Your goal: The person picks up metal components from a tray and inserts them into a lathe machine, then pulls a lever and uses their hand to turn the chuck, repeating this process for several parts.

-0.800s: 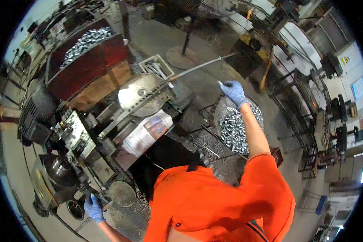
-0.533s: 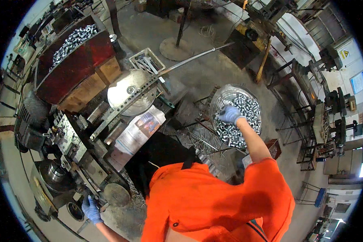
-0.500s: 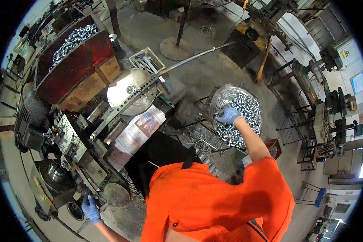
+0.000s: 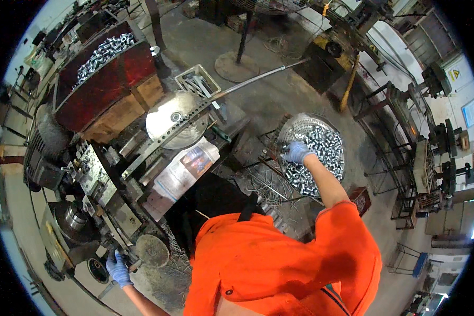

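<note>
My right hand [image 4: 297, 152], in a blue glove, is at the left side of a round perforated metal basin [image 4: 295, 126]. Its fingers are curled, and whatever they hold is hidden. Short shiny metal sleeves [image 4: 322, 145] lie heaped in the basin, beside and below that hand. At the lower left, my left hand [image 4: 119, 269], also gloved in blue, is closed at a dark part of the bench machine [image 4: 105, 184]. The part under its fingers cannot be made out. Just right of this hand is a round metal disc [image 4: 152, 251].
A red bin [image 4: 108, 87] of metal pieces stands at the upper left. A long perforated bar [image 4: 181, 126] crosses a large shiny disc [image 4: 163, 118], with a printed sheet [image 4: 181, 174] nearby. Thin metal scraps [image 4: 271, 181] litter the floor. A fan stand [image 4: 240, 47] and broom [image 4: 349, 87] stand farther off.
The surroundings have shifted slightly right in the picture. My right hand remains at the basin's left side, and my left hand stays at the machine with little visible movement.
</note>
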A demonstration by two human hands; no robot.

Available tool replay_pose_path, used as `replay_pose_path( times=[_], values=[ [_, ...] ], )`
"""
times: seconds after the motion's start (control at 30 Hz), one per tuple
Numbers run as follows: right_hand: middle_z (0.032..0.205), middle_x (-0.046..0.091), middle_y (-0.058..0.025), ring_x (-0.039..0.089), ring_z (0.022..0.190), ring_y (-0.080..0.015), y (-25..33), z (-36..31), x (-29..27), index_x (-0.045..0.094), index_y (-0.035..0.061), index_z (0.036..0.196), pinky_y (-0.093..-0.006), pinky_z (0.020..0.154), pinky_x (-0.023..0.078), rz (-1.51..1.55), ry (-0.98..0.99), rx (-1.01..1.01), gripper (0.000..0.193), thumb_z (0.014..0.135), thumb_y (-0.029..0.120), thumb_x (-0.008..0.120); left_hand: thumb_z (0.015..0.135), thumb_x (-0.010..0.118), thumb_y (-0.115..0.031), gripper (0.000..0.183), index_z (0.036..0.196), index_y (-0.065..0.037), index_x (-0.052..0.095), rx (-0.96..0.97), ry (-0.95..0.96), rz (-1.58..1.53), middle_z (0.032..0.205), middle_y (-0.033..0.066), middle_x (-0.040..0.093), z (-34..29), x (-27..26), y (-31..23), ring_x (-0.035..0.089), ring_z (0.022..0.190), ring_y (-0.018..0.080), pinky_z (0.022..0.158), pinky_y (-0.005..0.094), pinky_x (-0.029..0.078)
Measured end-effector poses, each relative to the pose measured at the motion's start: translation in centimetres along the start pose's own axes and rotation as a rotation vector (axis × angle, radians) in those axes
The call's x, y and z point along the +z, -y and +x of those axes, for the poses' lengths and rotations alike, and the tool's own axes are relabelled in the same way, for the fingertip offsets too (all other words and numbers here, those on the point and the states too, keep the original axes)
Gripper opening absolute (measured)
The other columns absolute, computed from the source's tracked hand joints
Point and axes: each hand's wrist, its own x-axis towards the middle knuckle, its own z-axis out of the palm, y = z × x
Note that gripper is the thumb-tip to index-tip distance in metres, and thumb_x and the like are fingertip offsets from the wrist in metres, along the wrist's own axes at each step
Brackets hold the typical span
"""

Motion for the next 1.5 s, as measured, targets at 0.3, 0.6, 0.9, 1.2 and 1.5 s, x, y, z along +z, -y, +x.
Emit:
replay_pose_path(
  times=[0.3,0.6,0.9,1.2,1.5],
  values=[
    [0.109,0.060,-0.0169,0.061,0.093,-0.0312,13.0,-7.9,-9.2,0.066,0.0050,0.098,-0.0356,0.082,0.049,0.472,-0.409,-0.521,0.034,0.077,0.032,0.065,0.091,0.051,-0.019,0.029,0.108,0.002,0.062,0.231,-0.302,-0.314,0.096,0.0077,0.064,-3.0,-2.9,-10.8,0.058,0.082,0.0130,0.071,0.0262,0.048],
    [0.117,0.052,-0.0160,0.054,0.100,-0.0358,34.3,-13.5,-13.1,0.061,0.0095,0.101,-0.0441,0.082,0.045,0.371,-0.493,-1.515,0.036,0.072,0.030,0.071,0.084,0.061,-0.033,0.056,0.130,-0.004,0.046,0.540,0.257,-0.359,0.098,0.0156,0.064,-1.9,7.2,-23.6,0.062,0.086,0.0197,0.076,0.0323,0.048],
    [0.113,0.054,-0.0134,0.052,0.099,-0.0343,39.8,-16.2,-13.6,0.066,0.0122,0.093,-0.0413,0.083,0.044,0.404,-0.373,-1.611,0.031,0.067,0.026,0.074,0.085,0.061,-0.028,0.055,0.128,0.002,0.045,0.239,0.416,-1.121,0.104,0.0074,0.062,-2.6,5.5,-19.4,0.056,0.092,0.0115,0.083,0.0249,0.044],
    [0.105,0.056,-0.0121,0.053,0.095,-0.0336,42.9,-16.1,-12.4,0.068,0.0155,0.089,-0.0423,0.082,0.045,0.429,-0.415,-1.546,0.025,0.067,0.027,0.072,0.089,0.054,-0.022,0.046,0.128,0.002,0.044,0.215,0.383,-1.445,0.094,0.0101,0.063,-2.2,4.9,-19.0,0.063,0.083,0.0184,0.073,0.0311,0.053],
    [0.108,0.059,-0.0141,0.054,0.100,-0.0328,49.0,-17.5,-14.6,0.070,0.0143,0.092,-0.0406,0.084,0.046,0.344,-0.187,-1.630,0.025,0.070,0.027,0.070,0.089,0.056,-0.035,0.050,0.124,-0.001,0.050,0.288,0.021,-1.173,0.102,0.0040,0.060,-1.5,0.6,-15.4,0.056,0.079,0.0100,0.071,0.0205,0.044]
  ],
)
